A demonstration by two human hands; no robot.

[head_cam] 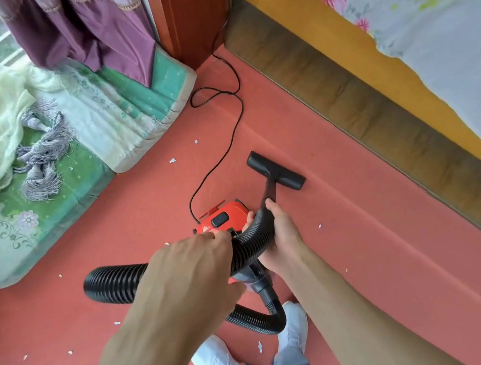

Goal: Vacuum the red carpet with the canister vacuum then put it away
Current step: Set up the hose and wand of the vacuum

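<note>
Red carpet [363, 227] beneath vacuum [222, 215]; right fingers [249, 217] round hose [255, 229] (left fingers [219, 237]: grip unclear)

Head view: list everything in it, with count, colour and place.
carpet: one, red, floor
canister vacuum: one, red, centre
hose: one, black, looped from canister vacuum
nozzle: one, black, on carpet beside bed
cord: one, black, canister vacuum to corner
scraps: several, white, scattered on carpet
mattress: one, green-white, left
curtain: one, purple, top left
bed: one, wooden, right
shoes: two, white, bottom
left hand: one, grips canister vacuum
right hand: one, grips hose
</note>
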